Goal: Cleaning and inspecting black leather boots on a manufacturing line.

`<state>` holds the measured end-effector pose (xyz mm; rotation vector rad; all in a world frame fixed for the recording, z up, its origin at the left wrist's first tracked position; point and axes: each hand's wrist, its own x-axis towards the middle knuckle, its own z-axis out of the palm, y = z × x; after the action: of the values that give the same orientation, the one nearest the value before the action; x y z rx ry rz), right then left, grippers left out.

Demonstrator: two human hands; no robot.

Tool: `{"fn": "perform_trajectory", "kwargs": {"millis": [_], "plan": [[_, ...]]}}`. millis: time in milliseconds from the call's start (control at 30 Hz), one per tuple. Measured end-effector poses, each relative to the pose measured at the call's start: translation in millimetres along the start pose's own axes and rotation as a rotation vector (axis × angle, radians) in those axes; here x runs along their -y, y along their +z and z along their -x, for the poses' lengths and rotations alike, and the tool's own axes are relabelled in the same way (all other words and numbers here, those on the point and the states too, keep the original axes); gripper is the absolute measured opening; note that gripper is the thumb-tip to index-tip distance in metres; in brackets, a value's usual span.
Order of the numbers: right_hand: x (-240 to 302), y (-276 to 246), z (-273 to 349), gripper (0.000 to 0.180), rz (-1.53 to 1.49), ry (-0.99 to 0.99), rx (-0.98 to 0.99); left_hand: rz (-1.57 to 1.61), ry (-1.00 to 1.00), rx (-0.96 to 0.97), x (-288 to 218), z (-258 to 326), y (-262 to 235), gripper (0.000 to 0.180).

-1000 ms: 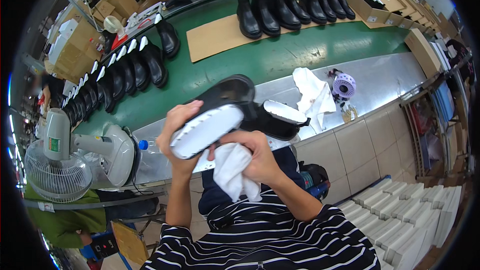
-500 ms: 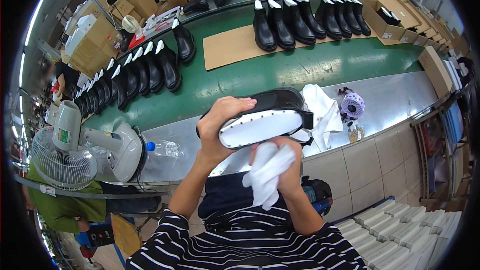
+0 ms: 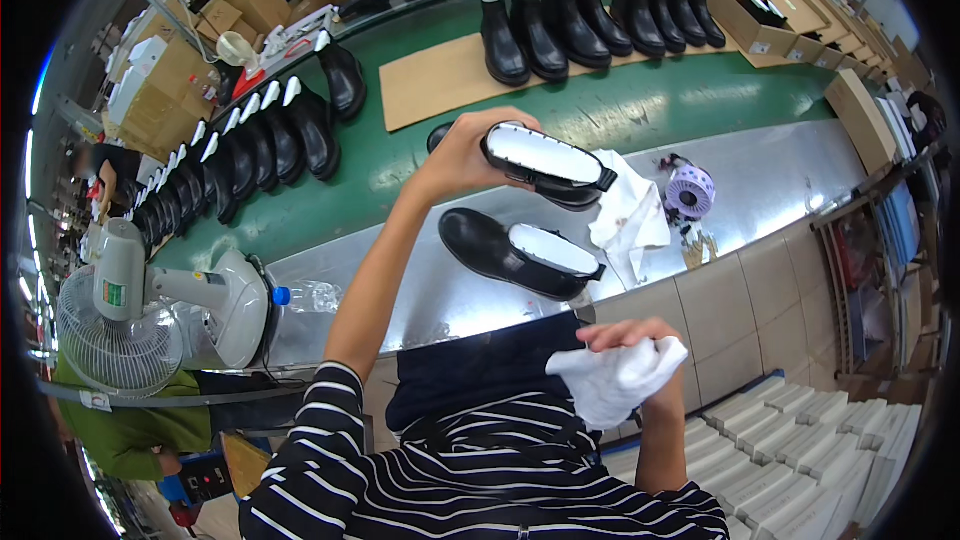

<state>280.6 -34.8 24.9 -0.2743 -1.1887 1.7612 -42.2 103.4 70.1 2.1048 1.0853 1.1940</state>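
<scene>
Within the left hand (image 3: 475, 155): a black boot (image 3: 570, 193), fingers closed round it, white-lined opening facing up toward the camera. Below that hand, a second boot (image 3: 475, 243) rests on the metal bench top (image 3: 770, 165), touched by neither hand. Well apart, to the right and nearer the body, the right hand (image 3: 640, 335) is partly closed, fingers curled on a bunched white cloth (image 3: 610, 385). Step in hand, judged: one-handed handling of the boot, not wiping. Setting it down would call for a steady left grip and room beside its neighbour.
</scene>
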Motion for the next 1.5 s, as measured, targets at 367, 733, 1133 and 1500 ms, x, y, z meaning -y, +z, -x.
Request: {"fn": "perform_trajectory", "kwargs": {"millis": [367,733,1133,1500], "plan": [[-40,-30,86,0.026,-0.618,0.473,-0.421,0.288,-0.333,0.171,61,32,46,0.049],[-81,-85,68,0.032,-0.528,0.389,-0.715,-0.135,-0.037,0.448,8,56,26,0.08],[-115,-51,6,0.029,-0.237,0.299,-0.728,-0.177,0.048,0.081,8,67,30,0.052],[-166,-24,-92,0.011,0.579,0.336,-0.149,-0.654,-0.452,-0.953,90,-13,-99,0.053]]}}
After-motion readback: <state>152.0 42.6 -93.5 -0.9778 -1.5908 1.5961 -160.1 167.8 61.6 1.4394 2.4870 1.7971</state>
